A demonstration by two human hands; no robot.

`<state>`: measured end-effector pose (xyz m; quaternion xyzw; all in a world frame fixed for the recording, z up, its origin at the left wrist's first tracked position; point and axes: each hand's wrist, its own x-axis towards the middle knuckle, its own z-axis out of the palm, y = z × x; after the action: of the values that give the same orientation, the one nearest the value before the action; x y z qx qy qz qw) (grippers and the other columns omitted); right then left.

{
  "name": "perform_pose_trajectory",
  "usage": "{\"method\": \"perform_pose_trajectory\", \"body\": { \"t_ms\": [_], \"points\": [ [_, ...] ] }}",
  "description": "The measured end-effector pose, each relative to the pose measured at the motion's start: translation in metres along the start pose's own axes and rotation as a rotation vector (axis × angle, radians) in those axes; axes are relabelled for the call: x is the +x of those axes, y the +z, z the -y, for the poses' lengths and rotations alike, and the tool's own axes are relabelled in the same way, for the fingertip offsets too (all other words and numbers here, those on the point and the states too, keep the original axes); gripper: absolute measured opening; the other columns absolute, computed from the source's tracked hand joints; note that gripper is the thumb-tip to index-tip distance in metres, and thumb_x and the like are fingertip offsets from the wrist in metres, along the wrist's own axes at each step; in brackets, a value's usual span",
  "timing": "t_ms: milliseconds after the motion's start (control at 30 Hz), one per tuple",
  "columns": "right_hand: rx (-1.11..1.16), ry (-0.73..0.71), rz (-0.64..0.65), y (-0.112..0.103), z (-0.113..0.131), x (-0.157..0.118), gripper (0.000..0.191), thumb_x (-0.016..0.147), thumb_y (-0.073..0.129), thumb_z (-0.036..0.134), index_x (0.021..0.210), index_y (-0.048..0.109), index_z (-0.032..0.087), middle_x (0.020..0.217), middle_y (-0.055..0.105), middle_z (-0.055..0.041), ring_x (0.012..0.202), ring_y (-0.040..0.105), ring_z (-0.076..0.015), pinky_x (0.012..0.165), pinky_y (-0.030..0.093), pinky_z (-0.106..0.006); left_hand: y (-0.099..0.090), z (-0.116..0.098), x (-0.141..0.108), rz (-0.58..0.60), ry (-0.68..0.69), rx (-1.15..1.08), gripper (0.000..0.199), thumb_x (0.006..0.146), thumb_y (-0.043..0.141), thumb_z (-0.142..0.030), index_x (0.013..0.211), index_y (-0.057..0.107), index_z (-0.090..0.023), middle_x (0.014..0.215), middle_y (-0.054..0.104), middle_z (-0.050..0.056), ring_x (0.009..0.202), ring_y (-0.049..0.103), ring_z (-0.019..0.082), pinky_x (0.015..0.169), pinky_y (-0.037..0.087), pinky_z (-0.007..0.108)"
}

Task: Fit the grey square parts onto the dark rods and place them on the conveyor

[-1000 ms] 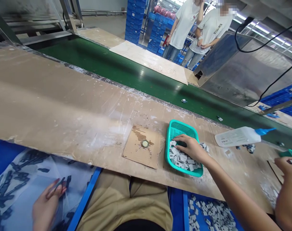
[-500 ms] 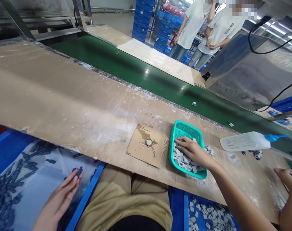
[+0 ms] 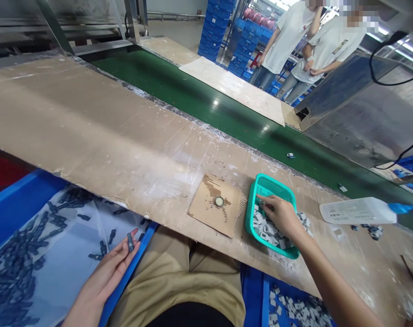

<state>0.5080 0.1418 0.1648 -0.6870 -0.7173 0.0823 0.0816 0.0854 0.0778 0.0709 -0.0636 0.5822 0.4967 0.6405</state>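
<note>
1. My left hand (image 3: 116,261), lower left of the frame, has a narrow grip: one dark piece (image 3: 130,242) is held at the fingertips, above the near end of the left tray (image 3: 22,195). The forearm is cut off by the bottom edge.
2. My right hand (image 3: 279,213), right of centre, reaches into the green basket (image 3: 249,213). Thumb and fingers are drawn close together; I cannot tell whether anything is pinched between them.
3. White pieces (image 3: 266,229) fill the lower part of the basket; my hand and wrist hide some. More lie on the bench (image 3: 90,136) just right of it, partly covered by the rim and my wrist.
4. Loose dark parts (image 3: 22,254) lie heaped at far lower left in the left tray, overlapping too much to count. The tray runs out of frame at left.
5. Near the centre, a cardboard square (image 3: 206,213) carries a round cap (image 3: 219,201) with stains around it; the cap's contents are too small to identify.
6. At right, a bottle (image 3: 356,211) lies on its side, label unreadable.
7. The right tray (image 3: 266,299), bottom of the frame, is cut off below and partly hidden by the bench and my right forearm.
</note>
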Motion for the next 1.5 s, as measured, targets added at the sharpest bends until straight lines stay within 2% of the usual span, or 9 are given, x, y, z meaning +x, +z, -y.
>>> {"method": "perform_pose_trajectory", "body": {
  "t_ms": [200,367,500,667,867,1000,1133,1300,1500],
  "points": [
    [0.265,0.005,-0.21,-0.027,0.043,-0.002,0.027,0.086,0.05,0.033,0.109,0.057,0.021,0.097,0.068,-0.0077,0.086,0.066,-0.0222,0.074,0.051,-0.034,-0.002,-0.007,-0.015,0.011,-0.014,-0.038,0.028,0.082,0.044,0.0,0.072,0.068,-0.01,0.081,0.068,0.006,0.076,0.066,0.012,0.069,0.058,0.02],
    [0.235,-0.294,-0.035,-0.02,0.093,0.009,0.018,0.087,0.053,0.028,0.099,0.062,0.02,0.092,0.067,-0.0066,0.081,0.064,-0.019,0.072,0.05,-0.03,0.006,-0.003,-0.019,0.098,0.015,-0.025,0.026,0.079,0.048,0.003,0.07,0.069,-0.01,0.066,0.065,0.003,0.063,0.065,0.01,0.064,0.058,0.018],
    [0.206,-0.331,0.024,0.0,0.104,0.019,0.018,0.085,0.055,0.028,0.097,0.064,0.018,0.086,0.067,-0.0073,0.076,0.063,-0.0195,0.069,0.051,-0.031,0.012,0.008,-0.025,0.204,0.0,-0.013,0.009,0.067,0.069,-0.003,0.074,0.07,-0.009,0.074,0.069,0.006,0.069,0.066,0.013,0.067,0.057,0.017],
    [0.178,-0.334,0.072,0.015,0.106,0.026,0.018,0.084,0.054,0.026,0.095,0.067,0.02,0.083,0.068,-0.0077,0.081,0.062,-0.0224,0.072,0.05,-0.034,0.023,0.015,-0.042,0.379,-0.008,0.057,0.03,0.056,0.082,-0.024,0.081,0.071,-0.012,0.083,0.069,0.006,0.086,0.065,0.018,0.079,0.054,0.02],
    [0.337,-0.213,0.073,0.01,0.108,0.022,0.022,0.082,0.057,0.031,0.097,0.069,0.021,0.089,0.07,-0.0091,0.081,0.064,-0.0241,0.072,0.049,-0.037,0.054,0.019,-0.056,0.524,-0.03,0.123,0.026,0.061,0.079,-0.027,0.081,0.07,-0.014,0.083,0.069,0.006,0.09,0.064,0.019,0.076,0.054,0.022],
    [0.775,0.038,0.128,0.0,0.115,0.01,0.026,0.074,0.068,0.037,0.094,0.07,0.021,0.096,0.071,-0.0082,0.085,0.065,-0.0234,0.075,0.051,-0.035,0.088,0.027,-0.058,0.573,0.006,0.092,0.027,0.062,0.079,-0.026,0.084,0.07,-0.013,0.081,0.07,0.006,0.081,0.065,0.016,0.071,0.054,0.02],
    [1.099,0.165,0.165,-0.003,0.122,-0.003,0.022,0.067,0.075,0.033,0.086,0.07,0.022,0.084,0.071,-0.0038,0.07,0.064,-0.0158,0.066,0.052,-0.027,0.121,0.039,-0.06,0.631,0.022,0.015,0.026,0.061,0.079,-0.023,0.083,0.07,-0.013,0.08,0.07,0.006,0.081,0.066,0.016,0.076,0.054,0.023],
    [1.141,0.207,0.147,-0.002,0.123,-0.01,0.021,0.066,0.076,0.032,0.083,0.07,0.021,0.081,0.072,-0.0037,0.064,0.063,-0.0137,0.063,0.053,-0.025,0.144,0.053,-0.061,0.691,0.018,-0.024,0.028,0.061,0.079,-0.021,0.087,0.07,-0.012,0.087,0.071,0.007,0.084,0.065,0.016,0.081,0.054,0.026],
    [1.098,0.165,0.126,-0.002,0.121,-0.016,0.024,0.064,0.077,0.032,0.083,0.07,0.019,0.08,0.073,-0.0059,0.069,0.067,-0.0188,0.066,0.056,-0.03,0.15,0.06,-0.064,0.704,0.018,0.007,0.035,0.059,0.08,-0.023,0.091,0.07,-0.012,0.096,0.07,0.011,0.089,0.065,0.021,0.088,0.052,0.034]
  ]
}}
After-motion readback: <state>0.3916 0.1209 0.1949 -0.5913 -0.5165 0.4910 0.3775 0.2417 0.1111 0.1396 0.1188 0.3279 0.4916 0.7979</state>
